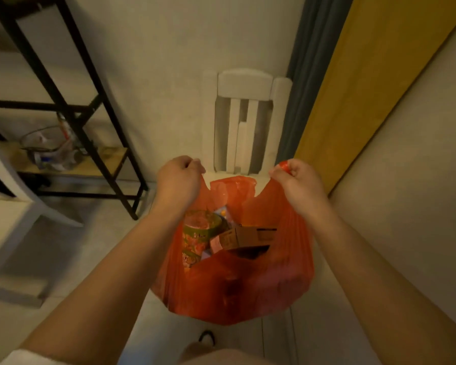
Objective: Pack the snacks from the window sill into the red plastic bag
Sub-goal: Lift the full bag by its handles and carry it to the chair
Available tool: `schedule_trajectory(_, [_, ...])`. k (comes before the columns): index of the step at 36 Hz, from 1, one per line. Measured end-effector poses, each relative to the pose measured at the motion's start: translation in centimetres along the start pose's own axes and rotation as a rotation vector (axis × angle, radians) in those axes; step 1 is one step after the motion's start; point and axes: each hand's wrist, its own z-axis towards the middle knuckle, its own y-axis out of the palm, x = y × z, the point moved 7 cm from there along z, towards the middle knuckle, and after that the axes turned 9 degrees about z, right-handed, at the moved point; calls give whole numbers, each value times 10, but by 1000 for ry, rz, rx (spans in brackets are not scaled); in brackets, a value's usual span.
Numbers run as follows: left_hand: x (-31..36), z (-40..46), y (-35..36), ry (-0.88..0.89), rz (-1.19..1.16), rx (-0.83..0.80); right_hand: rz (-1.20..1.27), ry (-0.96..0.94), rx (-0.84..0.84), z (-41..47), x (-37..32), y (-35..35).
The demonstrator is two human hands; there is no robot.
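The red plastic bag point(237, 283) hangs in front of me, held up by its two handles with its mouth open. My left hand point(179, 180) grips the left handle and my right hand point(298, 185) grips the right handle. Inside the bag lie a green and orange snack packet point(198, 233), a brown cardboard box point(245, 237) and other small packets, partly hidden by the bag's wall. The window sill is not in view.
A white folded chair point(245, 119) leans on the wall straight ahead. A black metal shelf point(71, 119) with a clear bag point(50, 148) stands at the left. A yellow board point(374, 83) and grey curtain point(308, 75) are at the right. Tiled floor lies below.
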Motion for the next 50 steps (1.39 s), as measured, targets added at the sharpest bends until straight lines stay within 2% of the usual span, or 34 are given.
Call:
schedule_trajectory(13, [50, 113, 16, 91, -16, -30, 123, 33, 124, 109, -30, 6])
schedule_trajectory(17, [58, 145, 34, 75, 22, -32, 139, 35, 134, 148, -24, 7])
schedule_trajectory(31, [69, 247, 108, -61, -2, -12, 109, 78, -17, 279, 7, 16])
schedule_trajectory(40, [62, 294, 156, -121, 26, -82, 108, 156, 16, 336, 41, 16])
schedule_trajectory(50, [74, 338, 191, -67, 45, -173, 59, 194, 94, 379, 65, 6])
